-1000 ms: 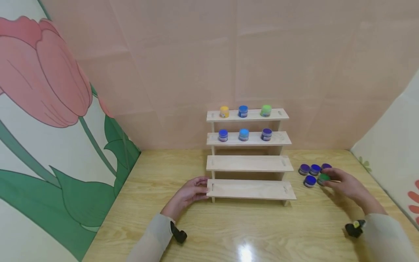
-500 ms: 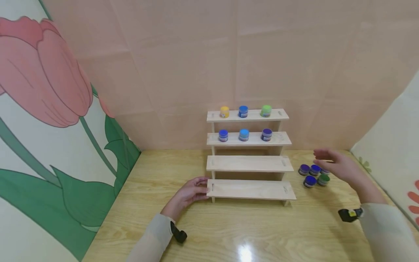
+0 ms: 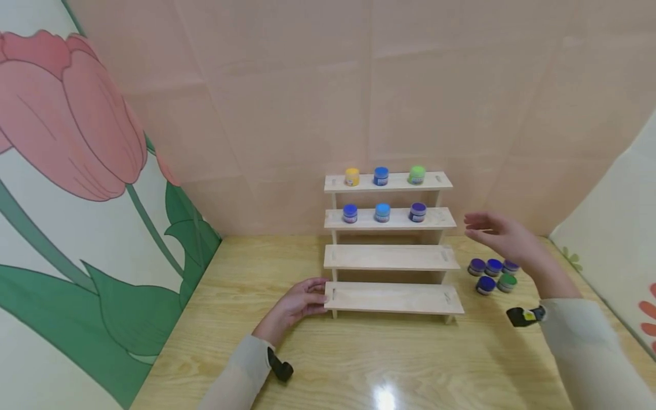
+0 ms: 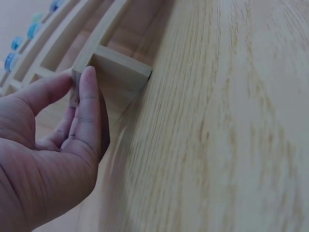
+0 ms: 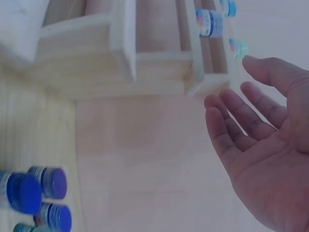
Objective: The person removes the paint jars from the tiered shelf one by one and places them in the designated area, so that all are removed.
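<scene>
My left hand [image 3: 299, 302] is at the left end of the wooden tiered shelf [image 3: 394, 297]. In the left wrist view, its thumb and fingers [image 4: 89, 104] pinch the end of the lowest board. My right hand [image 3: 504, 236] hovers right of the shelf with nothing in it. The right wrist view shows its fingers [image 5: 248, 116] loosely bent and apart from the thumb. Two rows of small paint jars stand on the shelf: a yellow jar [image 3: 352, 177], a blue jar [image 3: 381, 176] and a light green jar [image 3: 417, 175] on top, blue and purple ones below.
On the table [image 3: 400, 353] right of the shelf stand several more jars, among them a green-lidded jar [image 3: 507, 282] and a dark blue jar [image 3: 485, 285]. A pinkish sheet [image 3: 287, 114] hangs behind. A wall with a painted tulip [image 3: 77, 114] rises at the left.
My right hand has let go of the green-lidded jar, which stays on the table. It has risen and moved left toward the shelf. My left hand has kept its place.
</scene>
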